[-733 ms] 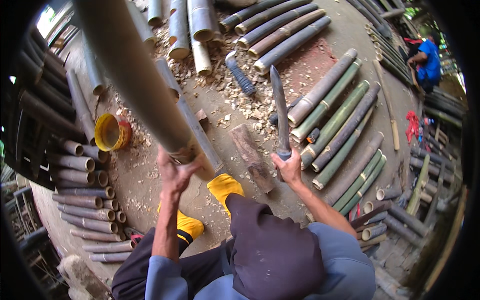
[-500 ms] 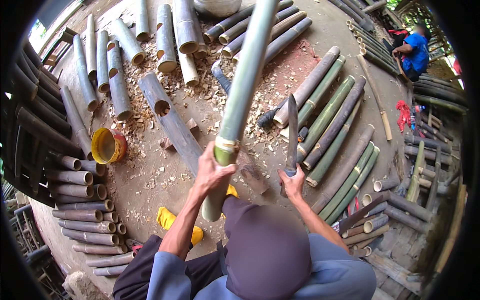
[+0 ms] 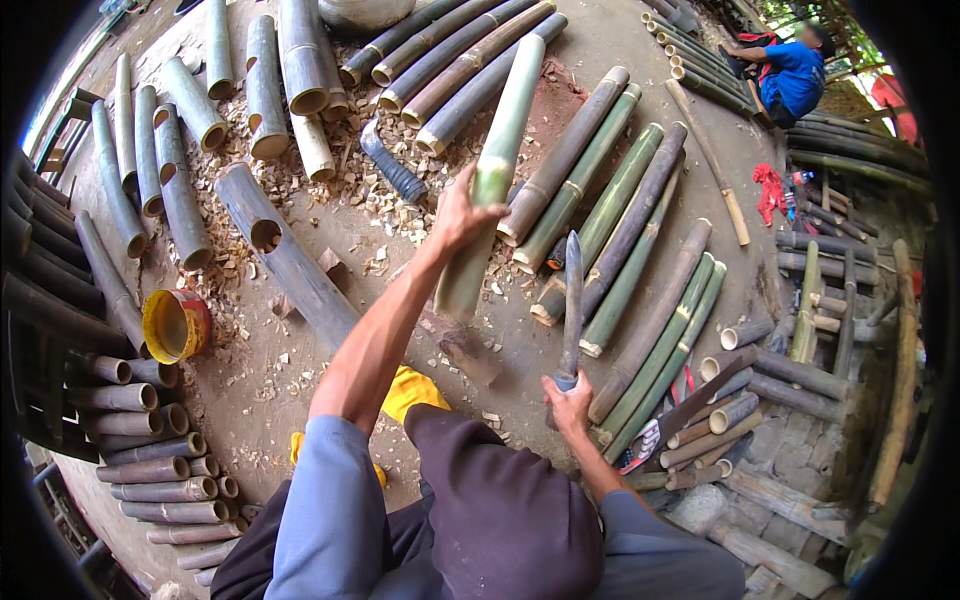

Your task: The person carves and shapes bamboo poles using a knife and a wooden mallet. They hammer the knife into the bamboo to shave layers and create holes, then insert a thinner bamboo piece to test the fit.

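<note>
My left hand (image 3: 463, 213) is wrapped round a pale green bamboo tube (image 3: 511, 115), near its lower part. The tube slants away from me, its far end over the bamboo pieces on the ground. In my right hand (image 3: 569, 400) is a machete (image 3: 573, 300) by its handle, blade pointing up and away. Just right of the blade lies a row of green and brown bamboo tubes (image 3: 625, 195). A hooked tool with a black-wrapped handle (image 3: 395, 170) rests on wood chips left of the held tube. A thick bamboo piece with a cut hole (image 3: 290, 255) lies nearer me.
Cut bamboo tubes (image 3: 180, 190) lie at the far left, with a yellow-rimmed bucket (image 3: 177, 326) below them. Stacked tubes (image 3: 150, 470) line the left edge. More bamboo (image 3: 780, 385) is piled at the right. A person in a blue shirt (image 3: 797, 80) sits at the far right.
My left arm has stretched forward, carrying the bamboo tube away from me and lowering its far end toward the ground. My right hand still holds the machete. The whole view has shifted somewhat.
</note>
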`<state>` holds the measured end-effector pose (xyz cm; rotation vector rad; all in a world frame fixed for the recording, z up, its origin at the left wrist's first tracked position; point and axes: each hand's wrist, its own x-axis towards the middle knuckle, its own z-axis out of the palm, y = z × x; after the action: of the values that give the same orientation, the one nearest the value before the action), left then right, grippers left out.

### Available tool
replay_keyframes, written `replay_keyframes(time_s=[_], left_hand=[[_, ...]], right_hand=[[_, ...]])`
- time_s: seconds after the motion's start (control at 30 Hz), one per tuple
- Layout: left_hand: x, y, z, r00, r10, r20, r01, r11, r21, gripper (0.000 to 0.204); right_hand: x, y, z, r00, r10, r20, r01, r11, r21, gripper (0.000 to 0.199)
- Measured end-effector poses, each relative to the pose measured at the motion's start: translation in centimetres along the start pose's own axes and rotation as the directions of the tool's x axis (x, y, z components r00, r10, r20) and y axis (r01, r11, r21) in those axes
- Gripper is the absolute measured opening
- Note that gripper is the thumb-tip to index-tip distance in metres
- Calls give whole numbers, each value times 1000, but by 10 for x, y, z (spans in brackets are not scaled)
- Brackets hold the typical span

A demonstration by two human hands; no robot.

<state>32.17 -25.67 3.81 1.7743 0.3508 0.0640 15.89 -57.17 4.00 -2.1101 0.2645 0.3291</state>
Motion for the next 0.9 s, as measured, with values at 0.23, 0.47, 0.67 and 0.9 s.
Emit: replay_keyframes(time_s=[0.23, 0.47, 0.67, 0.9], left_hand=[[-12, 66, -33, 957, 259, -130, -289, 883, -369, 68], [-181, 29, -32, 982, -142, 121, 187, 745, -640, 68], [-212, 3, -46, 791, -428, -437, 4, 718, -696, 38], [-292, -64, -145, 616, -249, -747, 27, 955, -296, 17]], right_hand=[[8, -44, 16, 993, -119, 17, 119, 959, -257, 37], [6, -156, 66, 588, -755, 290, 782, 622, 32, 82], [19, -55, 78, 769, -418, 483, 580, 773, -255, 72], [5, -38, 127, 876, -69, 478, 428, 570, -701, 96]])
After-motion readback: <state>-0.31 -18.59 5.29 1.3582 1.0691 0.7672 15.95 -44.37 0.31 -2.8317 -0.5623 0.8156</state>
